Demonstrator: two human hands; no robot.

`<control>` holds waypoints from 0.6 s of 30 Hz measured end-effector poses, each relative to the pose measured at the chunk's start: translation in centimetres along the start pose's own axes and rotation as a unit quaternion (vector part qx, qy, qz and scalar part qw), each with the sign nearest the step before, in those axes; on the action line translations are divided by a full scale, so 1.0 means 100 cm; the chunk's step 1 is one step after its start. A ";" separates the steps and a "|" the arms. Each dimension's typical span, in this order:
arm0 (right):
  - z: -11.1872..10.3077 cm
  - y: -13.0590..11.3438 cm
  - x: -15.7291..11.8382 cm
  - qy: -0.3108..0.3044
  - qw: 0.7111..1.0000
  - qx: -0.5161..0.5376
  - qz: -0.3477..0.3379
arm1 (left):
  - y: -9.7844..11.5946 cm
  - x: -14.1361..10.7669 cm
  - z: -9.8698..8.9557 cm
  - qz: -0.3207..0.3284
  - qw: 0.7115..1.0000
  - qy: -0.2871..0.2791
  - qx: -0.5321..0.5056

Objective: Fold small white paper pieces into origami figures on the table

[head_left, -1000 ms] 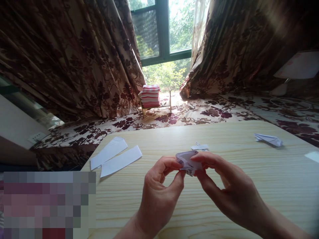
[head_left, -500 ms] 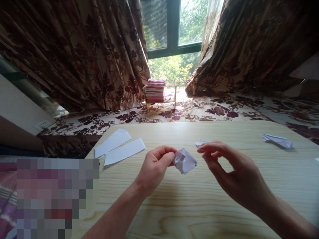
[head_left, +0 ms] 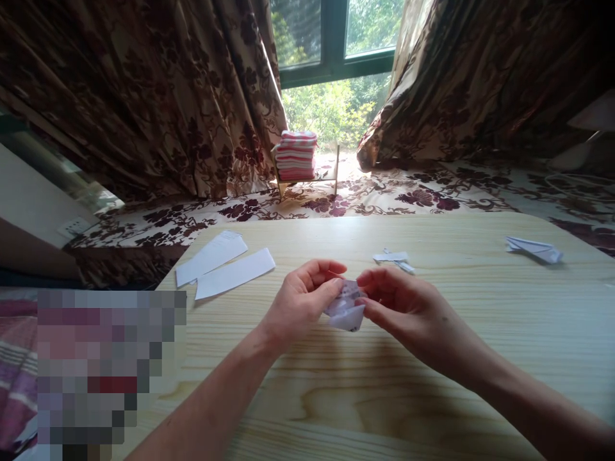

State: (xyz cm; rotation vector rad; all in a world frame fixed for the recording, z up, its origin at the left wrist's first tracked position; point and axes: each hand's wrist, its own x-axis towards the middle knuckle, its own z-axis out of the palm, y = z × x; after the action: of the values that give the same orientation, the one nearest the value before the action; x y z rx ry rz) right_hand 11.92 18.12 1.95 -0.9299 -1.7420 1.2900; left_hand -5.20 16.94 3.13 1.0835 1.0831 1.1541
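Observation:
A small folded piece of white paper (head_left: 346, 316) is held above the table between my two hands. My left hand (head_left: 307, 298) pinches its left side between thumb and fingers. From the other side, my right hand (head_left: 403, 298) has its thumb and fingertips closed on the paper's right edge. Some printed marks show on the paper, and my fingers hide part of its folds. Just beyond my right hand lie several small white paper scraps (head_left: 391, 257).
Two white paper strips (head_left: 235, 274) lie at the left of the wooden table (head_left: 298, 416). A folded paper piece (head_left: 533, 248) rests at the far right. Behind the table, a small stand (head_left: 307, 179) carries folded striped cloths (head_left: 295, 155) before the window.
My right hand has moved left and taken hold of the paper, which was in my left hand alone. The paper has turned, and the scraps are now more visible.

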 end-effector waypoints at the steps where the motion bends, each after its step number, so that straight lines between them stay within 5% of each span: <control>1: 0.000 0.001 0.001 0.004 1.000 0.006 0.005 | 0.000 -0.001 0.000 0.013 1.000 0.007 0.024; 4: -0.003 0.004 0.004 0.032 0.999 0.011 0.019 | 0.002 -0.004 0.000 0.089 0.983 0.041 0.157; 10: -0.010 0.008 0.008 0.053 0.997 0.023 0.056 | -0.008 -0.006 0.009 0.286 0.873 0.052 0.392; 18: -0.014 0.009 0.006 0.021 0.973 -0.228 0.029 | -0.027 0.003 0.004 0.228 0.819 0.022 0.526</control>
State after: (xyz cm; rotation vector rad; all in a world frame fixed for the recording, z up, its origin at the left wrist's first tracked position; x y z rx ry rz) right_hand 13.03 19.41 1.48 -1.2609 -2.0328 0.9072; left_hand -4.40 16.96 0.51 2.2862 1.6072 0.8875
